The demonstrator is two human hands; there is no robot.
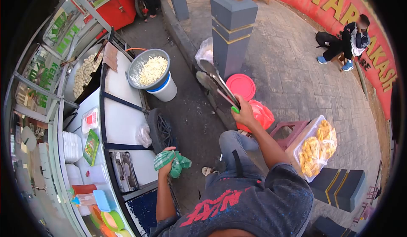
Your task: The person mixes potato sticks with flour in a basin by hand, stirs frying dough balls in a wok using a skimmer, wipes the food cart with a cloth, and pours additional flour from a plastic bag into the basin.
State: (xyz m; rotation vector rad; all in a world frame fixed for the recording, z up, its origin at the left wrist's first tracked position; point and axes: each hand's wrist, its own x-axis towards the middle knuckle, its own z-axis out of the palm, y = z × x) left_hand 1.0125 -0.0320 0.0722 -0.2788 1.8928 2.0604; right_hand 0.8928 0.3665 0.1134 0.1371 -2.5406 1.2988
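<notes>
My left hand [166, 166] is closed around a green and white checked cloth [181, 164], beside the white side of the food cart [123, 84]. Out to the front right, my right hand [244, 111] grips a pair of metal tongs [220, 83] near a bright green part. The tongs point away from me, over the kerb. Past the tongs lies a round red lid [241, 87], and a red plastic bag [260, 115] sits close to my right hand. Pale cut strips of food [153, 70] fill a grey basin [135, 77] resting on a white bucket [166, 91].
A wok [70, 84] with round pieces stands in the cart. Bagged fried food [311, 154] lies in a tray on my right. A grey post [233, 33] rises ahead, and a cart wheel [163, 129] is near my left hand. A person [349, 42] sits by the red wall.
</notes>
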